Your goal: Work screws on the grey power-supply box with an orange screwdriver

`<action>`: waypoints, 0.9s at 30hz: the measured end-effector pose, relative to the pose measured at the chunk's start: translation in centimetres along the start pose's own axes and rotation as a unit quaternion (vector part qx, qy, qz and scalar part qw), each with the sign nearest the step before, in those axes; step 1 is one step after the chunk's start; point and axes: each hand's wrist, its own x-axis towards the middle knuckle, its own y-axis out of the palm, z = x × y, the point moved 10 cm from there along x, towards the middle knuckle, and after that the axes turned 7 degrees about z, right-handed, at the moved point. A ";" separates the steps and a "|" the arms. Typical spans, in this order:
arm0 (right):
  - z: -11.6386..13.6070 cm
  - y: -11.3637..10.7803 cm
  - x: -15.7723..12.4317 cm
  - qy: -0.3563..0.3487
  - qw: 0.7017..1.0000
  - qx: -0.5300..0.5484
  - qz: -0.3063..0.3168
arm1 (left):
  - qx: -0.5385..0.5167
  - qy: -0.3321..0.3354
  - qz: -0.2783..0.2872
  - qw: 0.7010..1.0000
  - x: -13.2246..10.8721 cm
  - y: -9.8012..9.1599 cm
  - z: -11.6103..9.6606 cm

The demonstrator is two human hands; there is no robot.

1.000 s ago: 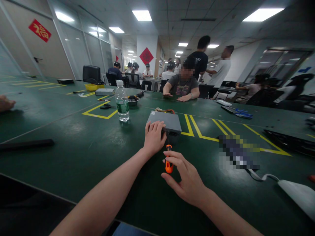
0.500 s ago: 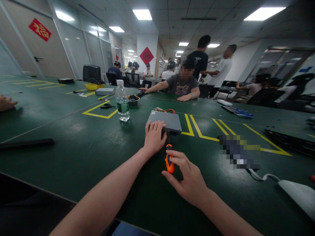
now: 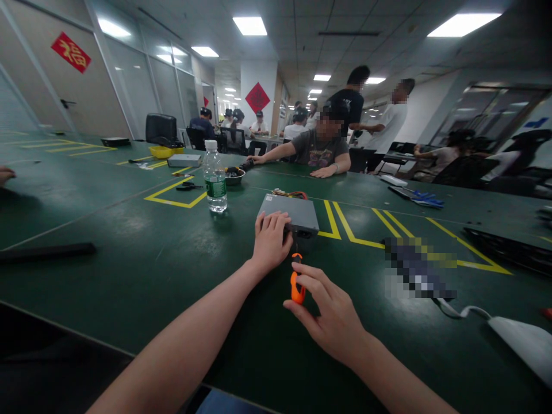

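Note:
A grey computer power supply [image 3: 297,211] lies on the green table [image 3: 181,287], its coloured cables bunched at the far side and a socket on the side facing me. My left hand [image 3: 271,238] grips its near left corner, fingers over the top and thumb at the front side. An orange and black screwdriver [image 3: 297,290] points away from me, its thin shaft reaching the power supply's near side; the tip is too small to make out. My right hand [image 3: 325,305] has its fingertips on the handle, with the thumb a little apart below.
A water bottle [image 3: 214,178] stands left of the power supply, with a bowl of tools [image 3: 234,177] behind it. A blurred dark object [image 3: 416,267] lies right, near a white device [image 3: 524,345]. A black bar [image 3: 47,252] is at left. A person [image 3: 321,141] sits opposite.
The screwdriver handle has turned about its axis, showing less black and more orange. My hands and the power supply stay in place. Another person's hand at far left has drawn back leftward.

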 end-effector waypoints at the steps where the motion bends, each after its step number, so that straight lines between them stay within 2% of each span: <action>1: 0.1 0.3 0.0 0.001 1.000 -0.001 0.020 | 0.001 0.000 0.000 1.000 0.0 0.0 0.0; 4: 0.7 0.8 0.1 -0.016 0.998 -0.020 0.054 | 0.002 0.002 0.000 1.000 0.0 0.0 0.0; 9: 0.8 -0.6 0.1 -0.028 0.997 -0.063 -0.036 | -0.006 0.001 -0.001 1.000 0.0 -0.1 0.0; 12: 1.0 -0.9 0.1 -0.025 0.995 -0.076 -0.060 | -0.005 0.001 0.000 1.000 0.0 -0.1 0.0; 19: 2.7 -0.9 0.4 -0.057 0.978 -0.192 -0.054 | -0.010 -0.005 -0.003 1.000 0.0 0.0 0.1; 24: 1.6 -0.5 0.5 -0.036 0.980 -0.194 -0.033 | -0.011 -0.005 -0.004 1.000 0.0 0.0 0.1; 27: 1.5 0.3 0.4 -0.055 0.984 -0.167 -0.001 | -0.010 -0.006 -0.003 1.000 0.0 0.0 0.1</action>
